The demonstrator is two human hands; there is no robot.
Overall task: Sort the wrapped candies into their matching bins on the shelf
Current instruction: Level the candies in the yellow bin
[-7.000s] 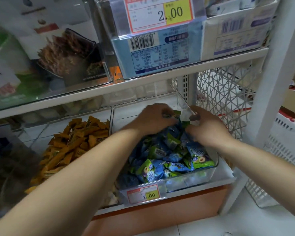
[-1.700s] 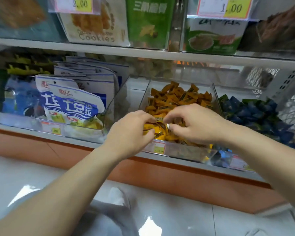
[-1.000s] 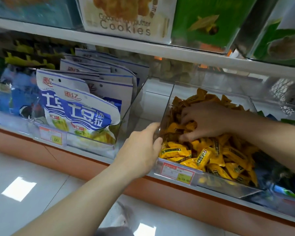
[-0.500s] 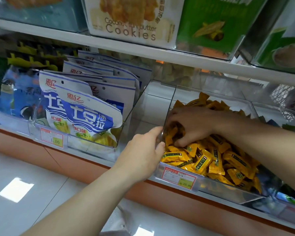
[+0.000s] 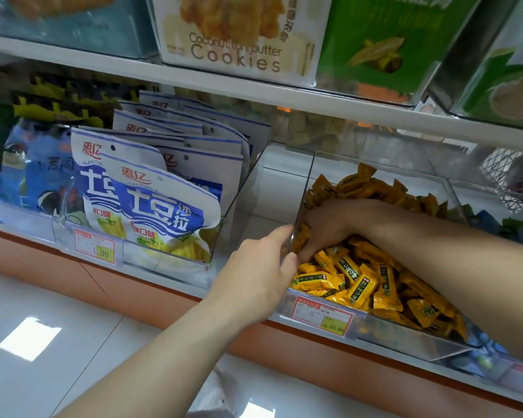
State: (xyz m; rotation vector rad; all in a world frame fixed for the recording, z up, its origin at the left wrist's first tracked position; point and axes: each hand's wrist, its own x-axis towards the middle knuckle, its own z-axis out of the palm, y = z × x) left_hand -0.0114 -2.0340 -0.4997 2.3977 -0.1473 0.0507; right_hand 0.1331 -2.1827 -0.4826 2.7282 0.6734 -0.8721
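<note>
Snack bags: blue-and-white pouches standing in their own clear holder at 9 o'clock of the view; no part of the sorting
Left hand: comes up from 7 o'clock with the forearm stretched forward; the fingers are fairly straight and apart, and the index tip touches the left wall of the clear bin near its front corner; it holds nothing
Right hand: reaches in from 4 o'clock over the bin, wrist bent down, knuckles up, fingers curled into the pile hard against the left wall; the fingertips are buried, so I cannot tell whether they grip a candy
Yellow candies: the task's thing, heaped in that bin from front to back, at 3 o'clock of the left hand, under and around the right hand
Blue and green candies: in the next bin at 3 o'clock of the view, dim and partly hidden by the right forearm
Step in hand: probably raking the yellow pile beside the wall, to settle pieces or to hunt a stray colour; none shows among the yellow
Next move: likely lift the right hand clear and check what it brings; a stray would go towards 3 o'clock while the left hand steadies the bin
</note>
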